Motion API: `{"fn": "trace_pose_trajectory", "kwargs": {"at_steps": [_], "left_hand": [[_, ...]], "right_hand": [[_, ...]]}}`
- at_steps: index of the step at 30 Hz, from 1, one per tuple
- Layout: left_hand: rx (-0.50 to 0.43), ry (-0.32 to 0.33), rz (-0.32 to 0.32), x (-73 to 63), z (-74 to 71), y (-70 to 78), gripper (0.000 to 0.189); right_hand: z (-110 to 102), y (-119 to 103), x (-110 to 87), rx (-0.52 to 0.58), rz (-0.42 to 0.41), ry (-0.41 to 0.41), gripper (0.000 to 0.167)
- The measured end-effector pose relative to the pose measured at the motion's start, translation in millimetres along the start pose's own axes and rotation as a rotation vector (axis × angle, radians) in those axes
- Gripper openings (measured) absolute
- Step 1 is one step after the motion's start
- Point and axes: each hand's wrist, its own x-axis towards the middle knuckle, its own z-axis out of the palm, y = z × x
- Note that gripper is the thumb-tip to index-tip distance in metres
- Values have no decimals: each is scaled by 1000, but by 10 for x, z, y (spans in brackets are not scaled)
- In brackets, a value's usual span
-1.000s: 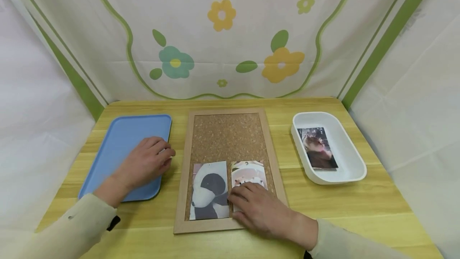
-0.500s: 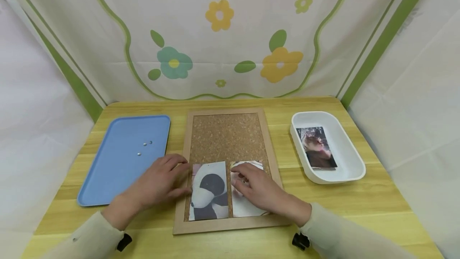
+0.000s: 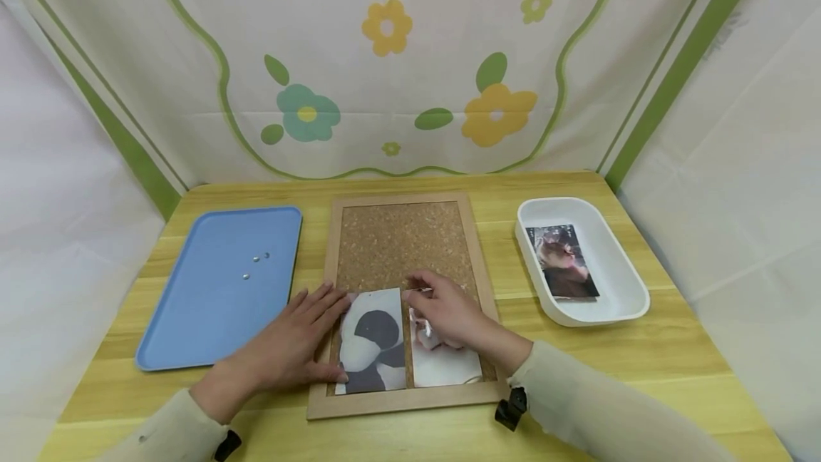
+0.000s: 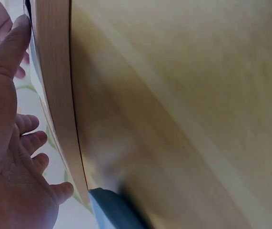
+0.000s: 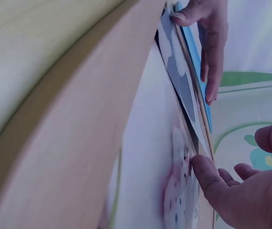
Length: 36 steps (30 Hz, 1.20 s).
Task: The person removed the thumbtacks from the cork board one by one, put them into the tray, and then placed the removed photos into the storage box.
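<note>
A cork board (image 3: pixel 403 241) in a wooden frame lies on the table, with two photos side by side on its near half. My left hand (image 3: pixel 288 348) rests with spread fingers along the left edge of the panda photo (image 3: pixel 378 334), its thumb at the lower left corner. Over the upper part of the second photo (image 3: pixel 449 371), which shows small pinkish animal shapes, my right hand (image 3: pixel 449 309) bends loosely. In the right wrist view, a digit of the right hand (image 5: pixel 255 195) touches down near the gap between the photos. Nothing shows gripped in either hand.
To the left lies a blue tray (image 3: pixel 205 305) with several small metal pushpins (image 3: pixel 256 259) on it. A white bin (image 3: pixel 616 269) stands at the right, holding another animal photo (image 3: pixel 566 262). Behind the table hangs a flowered curtain (image 3: pixel 359 41).
My left hand has come from the blue tray to the panda photo, uncovering the pushpins. My right hand has slid up the second photo towards its top, hiding the pin there.
</note>
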Motion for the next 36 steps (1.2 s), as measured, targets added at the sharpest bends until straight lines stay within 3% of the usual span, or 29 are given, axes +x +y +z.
{"fn": "trace_pose_trajectory", "kwargs": {"at_steps": [6,10,15,25,36], "left_hand": [[-2,-18,-9,-18,56,-10,117],[-6,-14,-5,-29,86,-22,116],[-2,0,-3,-34,101,-22,115],[-12,-2,-9,-28,113,-25,116],[-10,-2,-15,-24,118,-31,118]], "right_hand": [[57,-34,62,230,34,-81,49],[95,-33,50,291,50,-118,50],[141,3,-2,218,38,-127,54],[240,50,-133,82,-69,-146,75],[305,58,-184,73,-112,-184,80]]}}
